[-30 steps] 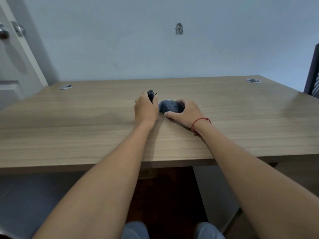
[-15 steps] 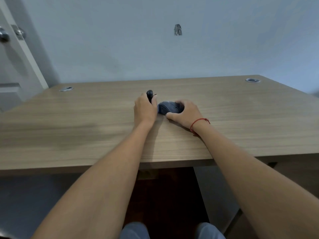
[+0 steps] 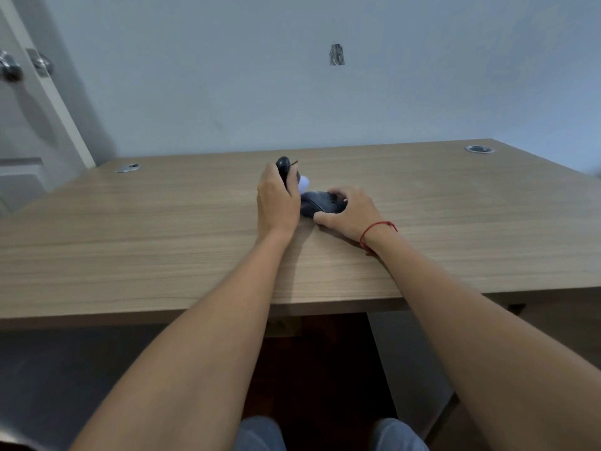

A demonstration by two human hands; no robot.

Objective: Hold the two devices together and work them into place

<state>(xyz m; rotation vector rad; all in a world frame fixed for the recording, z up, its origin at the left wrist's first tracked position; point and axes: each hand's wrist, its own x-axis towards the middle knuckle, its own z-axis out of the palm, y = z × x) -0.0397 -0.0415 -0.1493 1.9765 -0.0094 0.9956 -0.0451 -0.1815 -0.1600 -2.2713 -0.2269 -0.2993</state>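
My right hand (image 3: 349, 211) lies over a dark computer mouse (image 3: 320, 205) flat on the desk (image 3: 162, 242), thumb at its near side and fingers curled round its far side, which looks like a way to keep it from sliding. My left hand (image 3: 276, 201) is wrapped round a small black tool (image 3: 283, 165) held upright, only its rounded top and a thin tip showing above my knuckles (what it is I cannot tell). A pale patch (image 3: 304, 181) shows just past my thumb.

Both sit mid-desk, nearer the back edge than the front. The top is light wood grain, with a cable grommet (image 3: 128, 168) at the back left corner and another (image 3: 478, 149) at the back right. Behind is a pale blue wall with a small grey patch (image 3: 337, 55); a white door (image 3: 19, 102) with metal knobs stands to the left.
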